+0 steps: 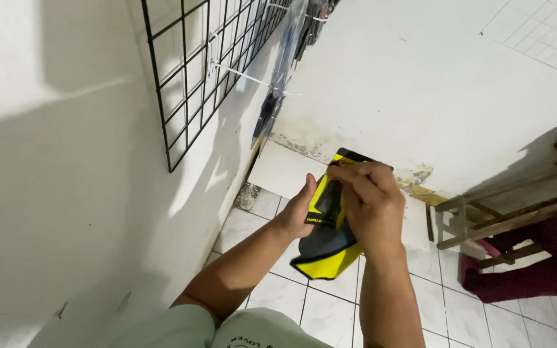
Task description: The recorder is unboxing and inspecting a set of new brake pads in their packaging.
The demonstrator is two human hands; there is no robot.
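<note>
Fingers (pixel 356 177) of both hands closed on a glossy yellow-and-black flat plastic packet (pixel 327 248), mid-frame over the white tiled floor (pixel 278 293): left hand (pixel 300 209) pinches its left edge, right hand (pixel 374 205) wraps the top. Looks like a handling step near the black wire grid panel (pixel 201 71), far left; wooden bench (pixel 504 212) right
</note>
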